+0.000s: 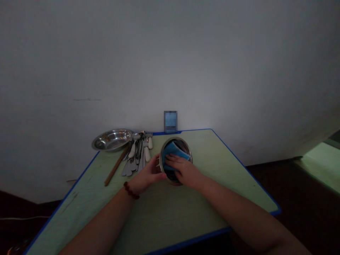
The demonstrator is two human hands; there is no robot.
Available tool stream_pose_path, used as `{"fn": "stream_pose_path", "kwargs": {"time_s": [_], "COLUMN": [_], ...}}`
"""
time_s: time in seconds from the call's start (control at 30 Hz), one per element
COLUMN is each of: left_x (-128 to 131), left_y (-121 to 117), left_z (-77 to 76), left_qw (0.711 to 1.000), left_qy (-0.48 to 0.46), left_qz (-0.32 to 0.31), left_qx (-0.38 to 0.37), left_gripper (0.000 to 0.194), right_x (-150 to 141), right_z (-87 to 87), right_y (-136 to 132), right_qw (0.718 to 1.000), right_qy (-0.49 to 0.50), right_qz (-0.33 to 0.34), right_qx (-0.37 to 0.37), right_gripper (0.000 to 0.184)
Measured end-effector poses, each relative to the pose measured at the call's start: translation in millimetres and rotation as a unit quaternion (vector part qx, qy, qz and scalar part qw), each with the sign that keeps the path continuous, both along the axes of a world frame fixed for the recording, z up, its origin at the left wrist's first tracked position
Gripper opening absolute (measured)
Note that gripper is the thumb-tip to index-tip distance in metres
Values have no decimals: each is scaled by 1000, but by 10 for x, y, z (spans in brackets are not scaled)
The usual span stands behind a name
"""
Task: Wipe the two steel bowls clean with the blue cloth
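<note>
A round metal bowl (172,139) is tilted toward me near the middle of the table. My left hand (147,175), with a dark red bead bracelet at the wrist, grips the bowl's left side, thumb near the front rim. Inside the bowl lies a blue cloth (178,150). The fingers of my right hand (184,170) reach in and press the cloth against the inner wall; their tips are partly sunk in its folds. Part of the bowl's inside is hidden by the cloth and hand.
Left of the bowl lies a pile of cutlery (138,152), forks, spoons and knives, beside a wooden stick (116,167). A shallow metal dish (113,140) stands at the back left edge. A small upright screen (170,122) leans on the wall behind the green table (217,159).
</note>
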State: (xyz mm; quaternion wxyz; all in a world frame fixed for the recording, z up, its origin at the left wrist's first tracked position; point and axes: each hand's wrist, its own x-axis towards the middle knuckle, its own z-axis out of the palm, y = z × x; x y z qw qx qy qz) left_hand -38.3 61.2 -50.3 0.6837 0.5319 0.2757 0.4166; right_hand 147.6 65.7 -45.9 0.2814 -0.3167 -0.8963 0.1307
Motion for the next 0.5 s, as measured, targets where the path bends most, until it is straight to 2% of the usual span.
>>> {"fn": "stream_pose_path", "kwargs": {"time_s": [0.27, 0.5], "left_x": [-7, -25], "left_y": [-20, 0], "left_z": [3, -43], "left_qw": [999, 999], "left_qy": [-37, -46], "left_qz": [13, 4], "left_qx": [-23, -28], "left_gripper": [63, 59], "right_x": [-5, -1], "right_z": [-3, -12], "right_y": [-2, -4], "right_qw": [1000, 1000], "right_qy": [-9, -12], "right_qz": [8, 14], "right_qx": [-4, -6], "right_gripper": [57, 57]}}
